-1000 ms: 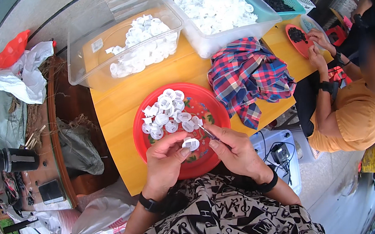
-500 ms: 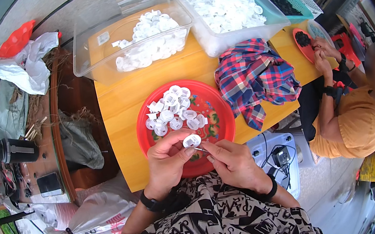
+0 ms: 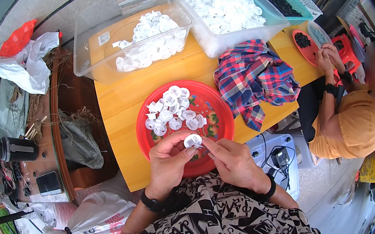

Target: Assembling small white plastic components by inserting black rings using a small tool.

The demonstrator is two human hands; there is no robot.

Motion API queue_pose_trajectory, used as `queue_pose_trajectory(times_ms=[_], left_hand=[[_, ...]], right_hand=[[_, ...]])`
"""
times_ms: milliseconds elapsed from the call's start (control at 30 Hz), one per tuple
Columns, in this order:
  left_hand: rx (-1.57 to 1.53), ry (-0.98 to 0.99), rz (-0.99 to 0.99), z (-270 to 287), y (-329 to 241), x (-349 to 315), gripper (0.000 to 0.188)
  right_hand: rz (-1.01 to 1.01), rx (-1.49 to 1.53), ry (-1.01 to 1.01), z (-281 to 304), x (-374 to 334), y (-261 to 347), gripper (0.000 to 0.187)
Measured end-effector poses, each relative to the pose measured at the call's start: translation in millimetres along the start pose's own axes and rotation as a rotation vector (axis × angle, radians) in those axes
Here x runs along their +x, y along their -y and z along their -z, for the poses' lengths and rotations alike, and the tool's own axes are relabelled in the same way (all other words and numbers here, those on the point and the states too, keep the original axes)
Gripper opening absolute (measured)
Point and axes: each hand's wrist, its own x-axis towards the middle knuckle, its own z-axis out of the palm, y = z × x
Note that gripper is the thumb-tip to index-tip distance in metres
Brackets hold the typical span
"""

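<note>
Over the near part of a red floral tray (image 3: 145, 140), my left hand (image 3: 165, 165) pinches a small white round plastic part (image 3: 193, 141) with a slot in its middle. The thumb and index finger of my right hand (image 3: 236, 164) are closed together at the part's right edge. Something thin and greyish shows between the fingertips there, too small to name. Farther back in the tray lies a loose heap of similar white parts (image 3: 172, 107).
Behind the tray stand a clear bin (image 3: 87, 59) and a fuller translucent bin (image 3: 215, 45), both holding white parts. A plaid cloth (image 3: 254, 78) lies to the right. Beyond it, a person in an orange shirt (image 3: 351, 129) works near a red plate (image 3: 304, 53) of black pieces.
My right fingertips have shifted slightly at the white part, which my left hand still holds in nearly the same place. The other person's hands have moved away from the black pieces.
</note>
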Motion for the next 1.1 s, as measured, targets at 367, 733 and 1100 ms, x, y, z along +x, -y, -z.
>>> queue_pose_trajectory(times_ms=[367, 733, 1100], left_hand=[[-0.007, -0.069, 0.025, -7.8, 3.0, -3.1, 0.030], [0.071, -0.042, 0.007, -6.2, 4.0, -3.7, 0.028], [0.047, -0.041, -0.008, -7.9, 4.5, -5.3, 0.029]], right_hand=[[-0.079, 0.095, -0.005, 2.5, -3.4, -2.6, 0.055], [-0.039, -0.035, 0.004, 2.5, 0.6, 3.0, 0.044], [-0.062, 0.061, 0.018, 0.6, -1.0, -1.8, 0.045]])
